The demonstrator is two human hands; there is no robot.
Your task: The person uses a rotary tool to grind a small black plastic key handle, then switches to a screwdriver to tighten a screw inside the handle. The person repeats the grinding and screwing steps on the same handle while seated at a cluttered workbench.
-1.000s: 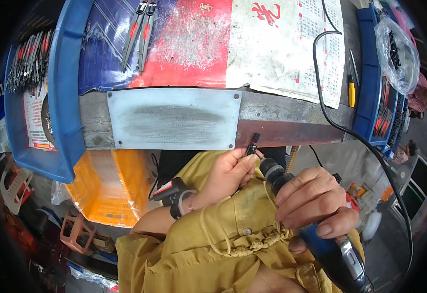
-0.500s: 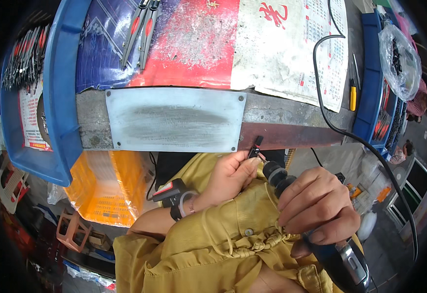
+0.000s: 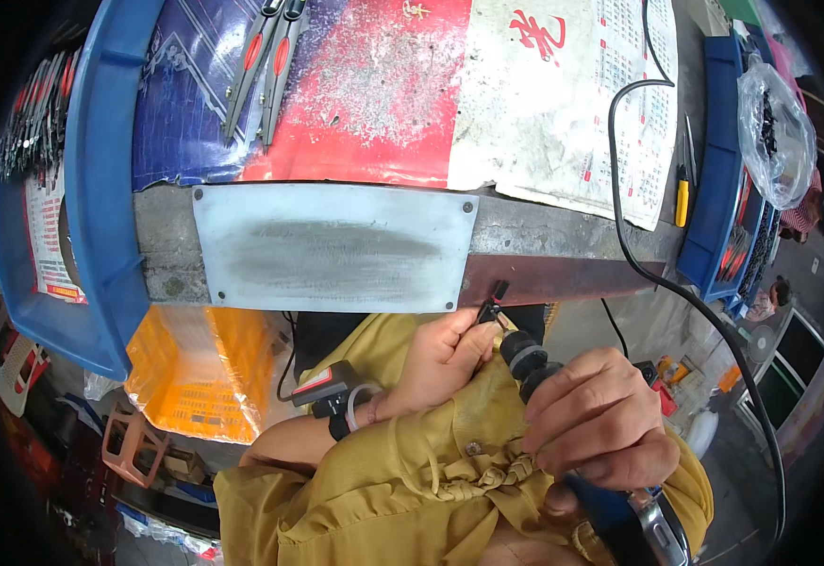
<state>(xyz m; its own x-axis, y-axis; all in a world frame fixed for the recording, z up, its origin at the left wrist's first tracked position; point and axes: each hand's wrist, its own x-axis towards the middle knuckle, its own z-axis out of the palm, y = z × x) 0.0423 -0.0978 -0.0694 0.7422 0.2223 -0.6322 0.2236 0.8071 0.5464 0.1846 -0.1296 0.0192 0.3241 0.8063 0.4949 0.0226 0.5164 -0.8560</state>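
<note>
My right hand [image 3: 600, 420] is wrapped around a black electric screwdriver [image 3: 528, 361], whose nose points up and left, away from my body. Its tip meets or nearly meets a small black part with a bit of red [image 3: 493, 304], pinched between the fingers and thumb of my left hand [image 3: 440, 358]. Both hands are over my lap, just under the bench's front edge. The exact point of contact is too small to make out. Two grey and red pointed tools like drawing compasses [image 3: 278, 75] lie on the bench, beyond my hands.
A scuffed pale plate [image 3: 327, 250] is fixed at the bench's edge. Blue bins [image 3: 110, 189] with similar tools stand at both sides. A black cable [image 3: 662, 280] curves down the right, near a yellow-handled screwdriver [image 3: 682, 201]. An orange crate [image 3: 204, 377] sits below the bench.
The bench has shifted slightly down in view. My right hand and the electric screwdriver have moved a little left and down; both hands keep their grips.
</note>
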